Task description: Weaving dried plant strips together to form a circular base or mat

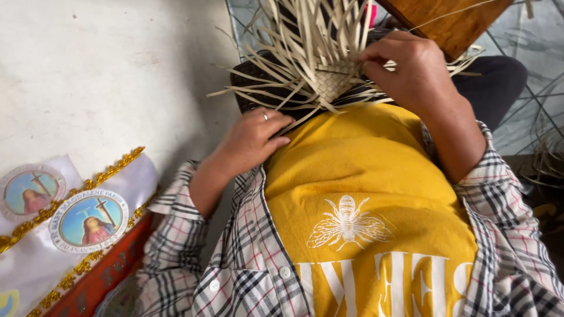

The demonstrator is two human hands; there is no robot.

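Pale straw weaving (331, 79) lies on the lap, just above the yellow shirt (364, 176). Right hand (411, 70) fingers pinch its edge; left hand (252, 141) presses loose strips flat. Strips fan upward, away from the shirt.

Soft, even daylight with faint shadows; the white floor (88, 76) looks washed out, and the picture's edges blur slightly.
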